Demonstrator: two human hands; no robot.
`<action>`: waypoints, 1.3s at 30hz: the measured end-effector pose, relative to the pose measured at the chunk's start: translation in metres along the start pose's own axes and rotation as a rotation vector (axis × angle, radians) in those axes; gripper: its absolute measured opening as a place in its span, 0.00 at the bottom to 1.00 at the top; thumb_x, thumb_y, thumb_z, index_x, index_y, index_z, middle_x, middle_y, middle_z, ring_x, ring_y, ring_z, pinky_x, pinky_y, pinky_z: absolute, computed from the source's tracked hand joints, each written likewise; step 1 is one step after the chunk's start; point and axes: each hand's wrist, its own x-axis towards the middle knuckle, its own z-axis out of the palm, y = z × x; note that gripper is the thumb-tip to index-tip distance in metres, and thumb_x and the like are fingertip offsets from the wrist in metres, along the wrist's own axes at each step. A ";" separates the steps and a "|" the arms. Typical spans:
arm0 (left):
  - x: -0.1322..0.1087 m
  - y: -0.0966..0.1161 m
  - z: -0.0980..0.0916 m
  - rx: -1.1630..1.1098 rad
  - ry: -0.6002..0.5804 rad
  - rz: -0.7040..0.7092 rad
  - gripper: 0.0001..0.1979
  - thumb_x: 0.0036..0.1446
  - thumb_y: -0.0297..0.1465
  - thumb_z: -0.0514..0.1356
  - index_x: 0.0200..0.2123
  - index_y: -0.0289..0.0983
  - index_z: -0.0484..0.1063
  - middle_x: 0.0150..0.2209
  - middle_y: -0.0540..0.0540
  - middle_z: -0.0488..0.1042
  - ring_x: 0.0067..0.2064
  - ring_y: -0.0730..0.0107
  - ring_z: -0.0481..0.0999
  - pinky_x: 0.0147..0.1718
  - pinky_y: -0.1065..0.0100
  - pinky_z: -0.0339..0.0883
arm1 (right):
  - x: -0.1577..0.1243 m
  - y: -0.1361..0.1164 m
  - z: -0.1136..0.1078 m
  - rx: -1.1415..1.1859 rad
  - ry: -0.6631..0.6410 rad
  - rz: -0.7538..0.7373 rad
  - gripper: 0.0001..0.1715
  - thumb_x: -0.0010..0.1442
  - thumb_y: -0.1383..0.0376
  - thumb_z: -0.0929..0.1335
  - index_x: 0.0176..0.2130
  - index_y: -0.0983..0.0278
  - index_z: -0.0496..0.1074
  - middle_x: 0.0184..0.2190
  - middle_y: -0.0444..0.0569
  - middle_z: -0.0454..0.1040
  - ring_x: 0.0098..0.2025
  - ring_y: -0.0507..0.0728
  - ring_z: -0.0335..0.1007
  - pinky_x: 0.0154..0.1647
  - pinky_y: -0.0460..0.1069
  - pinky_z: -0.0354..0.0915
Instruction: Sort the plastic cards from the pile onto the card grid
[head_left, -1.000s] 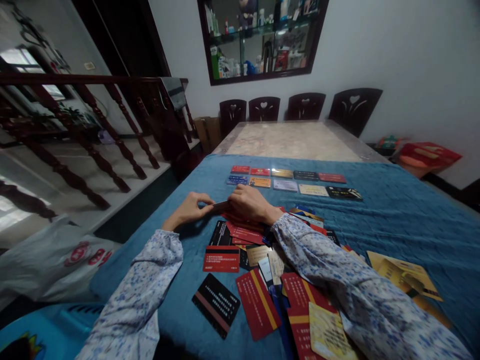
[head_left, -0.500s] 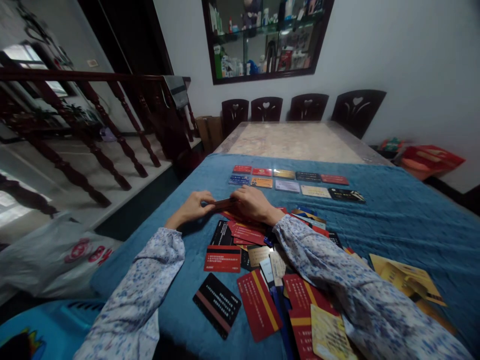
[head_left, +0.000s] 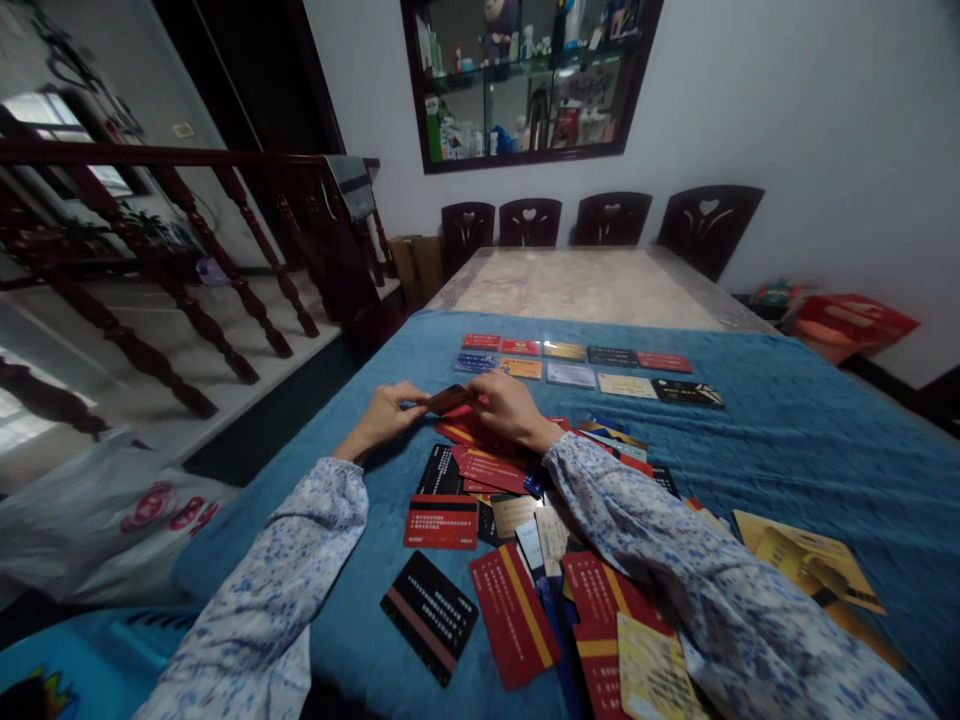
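Note:
Between both hands, just above the blue cloth, is a dark plastic card (head_left: 448, 400), tilted. My left hand (head_left: 390, 415) pinches its left end between thumb and fingers. On its right end, the fingers of my right hand (head_left: 511, 408) are closed, partly hiding it. Below the hands spreads a loose heap of cards, among them a red card (head_left: 441, 522), a black striped card (head_left: 430, 617) and a yellow card (head_left: 654, 672). Beyond the hands, cards lie in two rows, with an orange card (head_left: 520, 369) and a black card (head_left: 688, 393) in the nearer one.
The blue cloth (head_left: 787, 450) covers the near part of a stone-topped table (head_left: 577, 275). Dark chairs (head_left: 613, 217) stand behind it. To the left are a wooden railing (head_left: 180, 155), a white plastic bag (head_left: 90, 520) and a blue plastic stool (head_left: 97, 660).
The card in my hands has tipped, so more of its face shows now. Both hands stay in nearly the same place, and the view has shifted slightly.

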 end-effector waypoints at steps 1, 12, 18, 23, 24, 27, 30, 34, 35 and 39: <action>0.000 -0.001 0.001 -0.015 0.015 0.000 0.11 0.55 0.34 0.64 0.38 0.38 0.85 0.37 0.45 0.84 0.39 0.63 0.82 0.43 0.66 0.75 | 0.000 0.000 0.001 0.015 0.009 0.007 0.07 0.65 0.69 0.69 0.40 0.62 0.79 0.38 0.52 0.81 0.42 0.58 0.70 0.41 0.49 0.59; 0.001 0.002 0.015 -0.102 -0.010 0.010 0.11 0.55 0.31 0.63 0.37 0.36 0.85 0.38 0.43 0.84 0.41 0.62 0.82 0.46 0.63 0.75 | 0.003 -0.001 0.004 0.102 0.078 0.025 0.07 0.64 0.69 0.68 0.39 0.64 0.78 0.39 0.53 0.80 0.44 0.59 0.71 0.46 0.51 0.62; 0.001 0.005 0.008 -0.040 0.019 0.032 0.11 0.58 0.33 0.64 0.41 0.36 0.84 0.41 0.41 0.84 0.44 0.61 0.81 0.49 0.63 0.74 | 0.002 -0.004 0.003 0.105 0.111 0.026 0.09 0.69 0.65 0.67 0.45 0.63 0.77 0.39 0.52 0.80 0.40 0.57 0.70 0.43 0.50 0.60; -0.001 0.012 0.001 -0.004 0.100 0.068 0.11 0.60 0.33 0.62 0.43 0.37 0.82 0.43 0.41 0.83 0.47 0.59 0.80 0.53 0.60 0.74 | 0.001 -0.005 0.001 -0.024 0.099 -0.033 0.11 0.70 0.60 0.69 0.48 0.61 0.79 0.43 0.53 0.82 0.45 0.60 0.68 0.46 0.52 0.56; -0.001 0.014 0.001 -0.006 0.098 0.075 0.11 0.60 0.33 0.63 0.43 0.37 0.82 0.43 0.41 0.83 0.47 0.59 0.80 0.53 0.60 0.74 | 0.001 -0.005 0.001 -0.037 0.085 -0.045 0.11 0.70 0.60 0.69 0.49 0.60 0.79 0.44 0.53 0.82 0.46 0.60 0.67 0.46 0.53 0.55; -0.002 0.020 0.005 -0.028 0.066 0.097 0.12 0.58 0.35 0.65 0.44 0.37 0.82 0.44 0.41 0.83 0.47 0.59 0.81 0.53 0.59 0.74 | 0.000 -0.005 0.003 -0.053 0.050 -0.066 0.12 0.71 0.59 0.69 0.50 0.60 0.79 0.44 0.52 0.83 0.46 0.60 0.66 0.46 0.53 0.53; -0.002 0.021 0.014 -0.044 0.067 0.087 0.13 0.58 0.35 0.65 0.44 0.37 0.80 0.43 0.42 0.83 0.45 0.60 0.81 0.51 0.60 0.75 | 0.000 -0.005 0.006 -0.062 0.036 -0.077 0.12 0.71 0.59 0.68 0.49 0.59 0.79 0.43 0.52 0.83 0.45 0.60 0.66 0.46 0.52 0.53; -0.001 0.018 0.023 -0.052 0.070 0.058 0.15 0.57 0.32 0.64 0.48 0.37 0.78 0.42 0.46 0.82 0.43 0.63 0.81 0.48 0.63 0.76 | -0.001 -0.005 0.008 -0.063 0.006 -0.099 0.11 0.71 0.59 0.68 0.49 0.60 0.79 0.43 0.52 0.84 0.44 0.59 0.66 0.44 0.52 0.53; 0.000 0.017 0.024 -0.054 0.064 0.056 0.16 0.56 0.31 0.64 0.48 0.38 0.77 0.41 0.46 0.82 0.42 0.64 0.81 0.48 0.63 0.76 | -0.001 -0.005 0.008 -0.064 -0.008 -0.103 0.11 0.72 0.60 0.68 0.49 0.60 0.79 0.43 0.52 0.84 0.44 0.59 0.66 0.44 0.52 0.54; -0.001 0.011 0.024 -0.051 0.070 0.073 0.16 0.57 0.30 0.63 0.50 0.38 0.76 0.42 0.45 0.82 0.43 0.64 0.81 0.47 0.63 0.76 | -0.002 -0.007 0.005 -0.111 -0.037 -0.068 0.14 0.71 0.62 0.67 0.54 0.60 0.76 0.48 0.53 0.83 0.47 0.61 0.67 0.44 0.52 0.55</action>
